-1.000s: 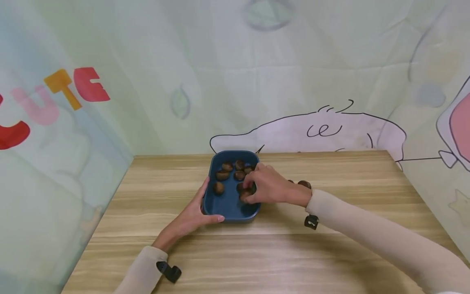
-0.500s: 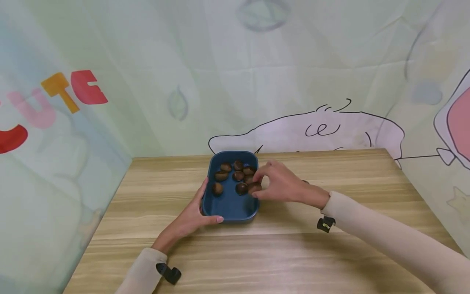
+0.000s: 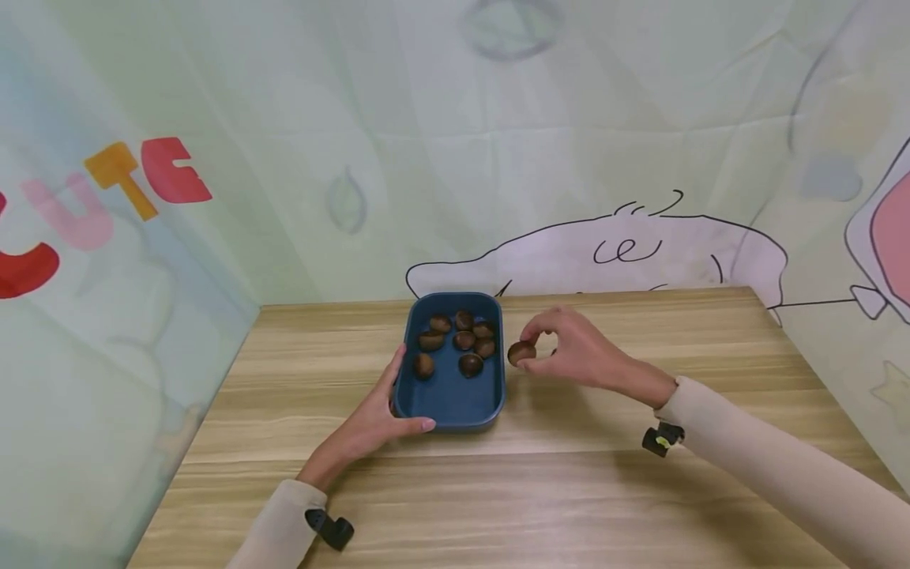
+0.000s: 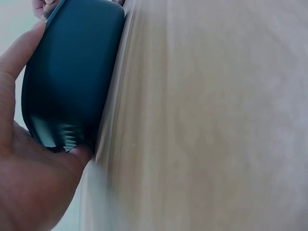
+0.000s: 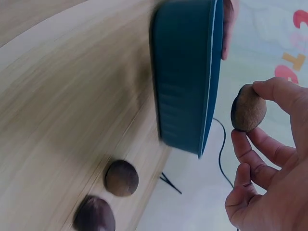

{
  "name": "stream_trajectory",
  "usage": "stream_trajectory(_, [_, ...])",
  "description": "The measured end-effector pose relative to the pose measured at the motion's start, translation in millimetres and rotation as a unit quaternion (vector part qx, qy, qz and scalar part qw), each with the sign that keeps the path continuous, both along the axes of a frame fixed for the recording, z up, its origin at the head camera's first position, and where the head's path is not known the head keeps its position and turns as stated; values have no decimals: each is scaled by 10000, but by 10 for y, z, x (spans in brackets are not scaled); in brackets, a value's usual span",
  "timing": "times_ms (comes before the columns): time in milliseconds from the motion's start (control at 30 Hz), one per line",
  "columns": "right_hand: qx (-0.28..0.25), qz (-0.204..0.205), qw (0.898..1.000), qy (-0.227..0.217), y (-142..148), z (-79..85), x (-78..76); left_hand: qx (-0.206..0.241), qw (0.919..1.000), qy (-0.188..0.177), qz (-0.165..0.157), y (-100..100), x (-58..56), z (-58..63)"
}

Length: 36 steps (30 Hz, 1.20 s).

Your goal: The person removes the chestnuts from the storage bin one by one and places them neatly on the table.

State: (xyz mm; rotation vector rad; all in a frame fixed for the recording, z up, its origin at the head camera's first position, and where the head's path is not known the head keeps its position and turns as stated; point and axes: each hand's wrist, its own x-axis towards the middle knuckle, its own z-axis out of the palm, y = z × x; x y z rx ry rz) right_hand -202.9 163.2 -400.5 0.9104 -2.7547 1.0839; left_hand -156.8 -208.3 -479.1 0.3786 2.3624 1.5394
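Eight brown chestnuts (image 3: 464, 341) sit in one blue box (image 3: 446, 401), one held chestnut (image 3: 522, 354) is in the right hand (image 3: 579, 348), and two loose chestnuts (image 5: 121, 178) lie on the counter (image 3: 540, 490), right of the box. With the left hand (image 3: 375, 417), two hands are in view.

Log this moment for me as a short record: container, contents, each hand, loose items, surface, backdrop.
Container: blue box, upright
Contents: eight chestnuts, none in the near part
Left hand: holds the box at its near left corner
Right hand: pinches one chestnut between its fingers, off the table and just right of the box
Loose items: two more chestnuts on the table, seen in the right wrist view
Surface: wood-grain table
Backdrop: printed cloth with coloured letters
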Motion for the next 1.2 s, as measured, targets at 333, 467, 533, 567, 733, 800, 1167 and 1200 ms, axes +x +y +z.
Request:
stream_trajectory(333, [36, -423, 9990, -126, 276, -1, 3, -13, 10000, 47, 1, -18, -1, -12])
stream_trajectory(467, [86, -546, 9983, -157, 398, -64, -33, 58, 10000, 51, 2, -23, -4, -20])
stream_trajectory(533, [138, -616, 9978, -180, 457, -106, -60, 109, 9999, 62, -6, -26, -4, -22])
stream_trajectory(567, [161, -662, 9975, -192, 486, -126, -71, 148, 9999, 61, -8, -27, -3, -24])
stream_trajectory(733, [232, -847, 9959, -227, 632, -208, -91, 217, 9998, 25, -8, -18, -5, -28])
stream_trajectory(800, [246, -903, 9953, -241, 680, -229, -83, 203, 9998, -4, -1, -15, -4, -27])
stream_trajectory(1167, [270, -1338, 9894, -489, 927, -352, 11, 16, 10000, -14, -16, -13, -8, -26])
stream_trajectory(1200, [275, -1377, 9888, -506, 951, -365, 22, -2, 10000, -9, -24, -10, -9, -20])
